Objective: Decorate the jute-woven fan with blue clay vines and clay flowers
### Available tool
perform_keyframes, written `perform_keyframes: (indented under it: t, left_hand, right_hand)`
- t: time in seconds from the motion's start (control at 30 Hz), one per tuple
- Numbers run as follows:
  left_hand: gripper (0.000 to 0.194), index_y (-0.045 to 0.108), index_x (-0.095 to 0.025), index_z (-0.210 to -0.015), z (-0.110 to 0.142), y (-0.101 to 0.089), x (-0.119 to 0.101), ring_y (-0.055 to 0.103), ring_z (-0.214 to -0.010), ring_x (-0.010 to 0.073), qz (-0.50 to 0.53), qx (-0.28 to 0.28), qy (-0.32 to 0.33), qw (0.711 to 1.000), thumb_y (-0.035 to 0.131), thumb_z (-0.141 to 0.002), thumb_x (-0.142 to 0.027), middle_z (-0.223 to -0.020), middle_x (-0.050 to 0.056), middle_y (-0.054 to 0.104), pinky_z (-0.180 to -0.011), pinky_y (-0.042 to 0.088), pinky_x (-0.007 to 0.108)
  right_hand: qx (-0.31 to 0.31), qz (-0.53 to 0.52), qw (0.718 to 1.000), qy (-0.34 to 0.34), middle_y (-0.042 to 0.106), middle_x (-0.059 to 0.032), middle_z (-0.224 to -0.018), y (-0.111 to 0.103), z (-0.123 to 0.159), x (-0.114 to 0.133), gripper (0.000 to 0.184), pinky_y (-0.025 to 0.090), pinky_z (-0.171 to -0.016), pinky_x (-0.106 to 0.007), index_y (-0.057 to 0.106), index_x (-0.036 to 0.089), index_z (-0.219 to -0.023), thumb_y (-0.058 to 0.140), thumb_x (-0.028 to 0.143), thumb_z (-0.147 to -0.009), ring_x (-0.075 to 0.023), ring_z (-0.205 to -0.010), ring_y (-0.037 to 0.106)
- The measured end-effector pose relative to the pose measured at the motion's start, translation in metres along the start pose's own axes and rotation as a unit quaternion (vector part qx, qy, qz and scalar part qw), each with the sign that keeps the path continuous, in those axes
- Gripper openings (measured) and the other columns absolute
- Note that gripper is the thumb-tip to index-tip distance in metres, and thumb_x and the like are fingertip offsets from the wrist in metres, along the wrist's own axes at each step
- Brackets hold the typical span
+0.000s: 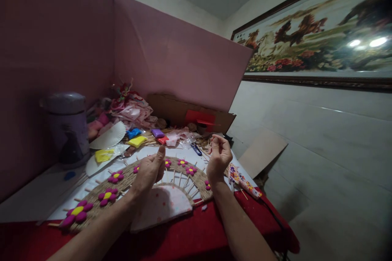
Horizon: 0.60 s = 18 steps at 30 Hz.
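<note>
A fan-shaped craft of wooden sticks and wound twine [94, 197] lies in front of me, its band dotted with magenta clay flowers [78, 211] with yellow centres. Above the middle of the band is my left hand [149, 172], thumb up against curled fingers; whatever it may hold is hidden. My right hand [219, 158] is raised over the fan's right end, thumb and fingertips pinched together. Anything in that pinch is too small to make out. A pale dotted panel [171, 206] fills the fan's inner lower part.
Behind the fan lie yellow [137, 141], blue [134, 133] and purple clay packets [157, 133], and a blue cutter [196, 149]. A lidded purple flask [67, 130] stands left. Flower-patterned material [241, 179] lies right, near the red cloth's edge [275, 216]. Pink panels [177, 53] wall the back.
</note>
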<state>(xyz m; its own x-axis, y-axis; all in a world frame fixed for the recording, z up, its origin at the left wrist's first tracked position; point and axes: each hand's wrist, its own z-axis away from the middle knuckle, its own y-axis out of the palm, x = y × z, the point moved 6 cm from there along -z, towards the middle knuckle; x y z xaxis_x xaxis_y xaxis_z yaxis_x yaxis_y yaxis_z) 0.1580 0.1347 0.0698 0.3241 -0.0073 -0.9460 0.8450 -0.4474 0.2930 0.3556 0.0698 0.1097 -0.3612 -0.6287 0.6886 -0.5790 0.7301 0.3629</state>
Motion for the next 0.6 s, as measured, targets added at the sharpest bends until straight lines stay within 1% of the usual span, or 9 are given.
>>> perform_keyframes:
  t: [0.03,0.1,0.17,0.2,0.27,0.33,0.43,0.53,0.6]
  left_hand:
    - [0.051,0.044,-0.017,-0.051,0.001,0.002,-0.003,0.029,-0.036,0.0045,-0.002,0.010,0.013,1.000,0.059,-0.070,-0.062,-0.041,-0.007,0.035,-0.036,0.023,0.019]
    - [0.037,0.059,-0.015,-0.072,0.004,0.006,-0.010,0.044,-0.046,0.0077,-0.012,0.028,0.043,0.999,0.064,-0.071,-0.052,-0.054,-0.003,0.052,-0.046,0.038,0.021]
    - [0.035,0.062,-0.014,-0.088,0.005,0.007,-0.012,0.049,-0.052,0.0093,-0.028,0.030,0.052,0.998,0.071,-0.068,-0.041,-0.064,0.000,0.060,-0.052,0.042,0.022]
    - [0.035,0.062,-0.013,-0.087,0.005,0.006,-0.012,0.048,-0.050,0.0089,-0.036,0.026,0.049,0.998,0.073,-0.065,-0.039,-0.063,-0.001,0.060,-0.049,0.041,0.022]
    - [0.031,0.061,-0.013,-0.076,0.005,0.005,-0.011,0.045,-0.045,0.0080,-0.043,0.019,0.043,0.998,0.073,-0.065,-0.039,-0.056,-0.002,0.057,-0.044,0.038,0.021]
    - [0.031,0.057,-0.014,-0.068,0.004,0.005,-0.012,0.048,-0.047,0.0091,-0.029,0.021,0.047,0.998,0.071,-0.067,-0.041,-0.057,-0.001,0.057,-0.045,0.041,0.022]
    - [0.031,0.058,-0.015,-0.073,0.002,0.005,-0.012,0.051,-0.049,0.0098,-0.011,0.013,0.057,0.998,0.070,-0.068,-0.042,-0.061,-0.001,0.059,-0.046,0.043,0.023]
    - [0.033,0.059,-0.014,-0.074,0.000,-0.001,-0.008,0.038,-0.038,0.0058,-0.051,-0.019,0.063,0.996,0.071,-0.066,-0.043,-0.048,-0.005,0.050,-0.037,0.029,0.018]
    - [0.035,0.057,-0.014,-0.067,-0.002,-0.006,-0.005,0.033,-0.036,0.0048,-0.077,-0.036,0.062,0.994,0.072,-0.064,-0.045,-0.043,-0.007,0.045,-0.035,0.023,0.018]
  right_hand:
    - [-0.013,-0.006,1.000,0.001,0.056,-0.0007,-0.075,-0.003,-0.003,0.000,0.025,0.036,-0.050,-0.021,0.060,0.015,-0.085,0.057,0.040,-0.082,-0.0083,-0.055,0.044]
    - [-0.034,-0.023,0.999,0.006,0.055,-0.0003,-0.075,-0.008,-0.010,-0.001,0.025,0.034,-0.047,-0.020,0.060,0.015,-0.087,0.056,0.040,-0.082,-0.0064,-0.051,0.041]
    - [-0.048,-0.043,0.998,0.010,0.054,0.0004,-0.074,-0.012,-0.016,-0.003,0.025,0.032,-0.045,-0.019,0.059,0.015,-0.088,0.056,0.039,-0.082,-0.0051,-0.048,0.038]
    - [-0.054,-0.054,0.997,0.012,0.054,0.0007,-0.074,-0.014,-0.019,-0.004,0.024,0.031,-0.044,-0.019,0.059,0.015,-0.087,0.057,0.038,-0.082,-0.0047,-0.047,0.038]
    - [-0.063,-0.069,0.995,0.017,0.053,0.0012,-0.073,-0.016,-0.022,-0.005,0.023,0.030,-0.042,-0.019,0.059,0.014,-0.087,0.058,0.036,-0.081,-0.0042,-0.047,0.037]
    - [-0.067,-0.073,0.995,0.017,0.053,0.0011,-0.073,-0.017,-0.022,-0.005,0.023,0.030,-0.042,-0.019,0.060,0.014,-0.086,0.059,0.036,-0.080,-0.0041,-0.047,0.038]
    - [-0.060,-0.054,0.997,0.007,0.054,0.0004,-0.074,-0.016,-0.021,-0.004,0.024,0.031,-0.042,-0.019,0.059,0.014,-0.087,0.058,0.038,-0.081,-0.0045,-0.048,0.038]
    - [-0.050,-0.029,0.998,0.008,0.054,-0.0004,-0.075,-0.013,-0.017,-0.006,0.026,0.032,-0.043,-0.019,0.059,0.015,-0.088,0.055,0.040,-0.083,-0.0047,-0.048,0.038]
    - [-0.042,-0.019,0.999,0.008,0.055,-0.0007,-0.076,-0.011,-0.016,-0.007,0.027,0.033,-0.043,-0.019,0.059,0.015,-0.087,0.055,0.041,-0.082,-0.0049,-0.048,0.039]
